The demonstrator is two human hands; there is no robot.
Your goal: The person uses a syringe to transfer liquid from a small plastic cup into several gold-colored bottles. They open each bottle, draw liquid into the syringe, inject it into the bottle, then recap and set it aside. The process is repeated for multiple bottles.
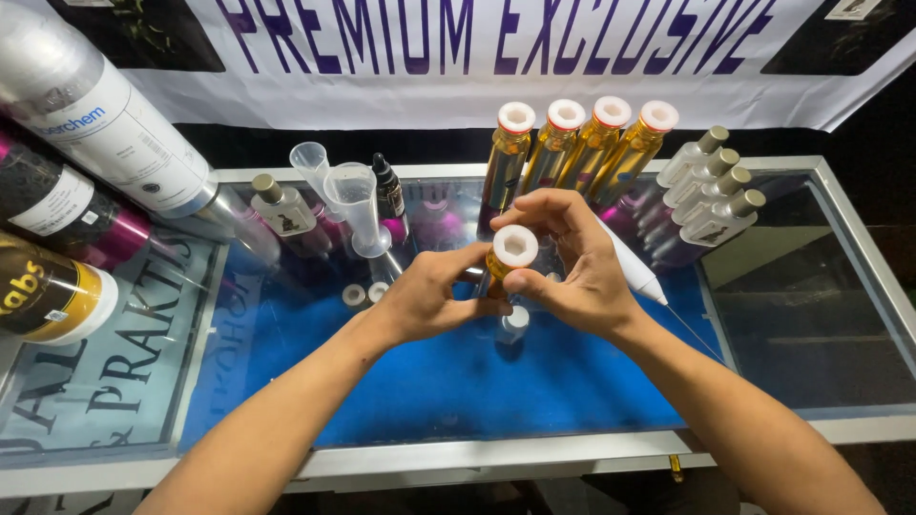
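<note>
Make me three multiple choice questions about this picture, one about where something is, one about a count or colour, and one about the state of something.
1. Where do the two clear measuring cups stand?
A. left of the row of amber bottles
B. right of the clear spray bottles
C. at the near edge of the counter

2. How many amber bottles stand in the back row?
A. two
B. four
C. six

3. What is the state of the small amber bottle?
A. lying on the glass counter
B. held between both hands
C. standing untouched

Answers: 1 A, they stand left of that row. 2 B, four white-topped bottles show. 3 B, the left hand and right hand grip it.
</note>
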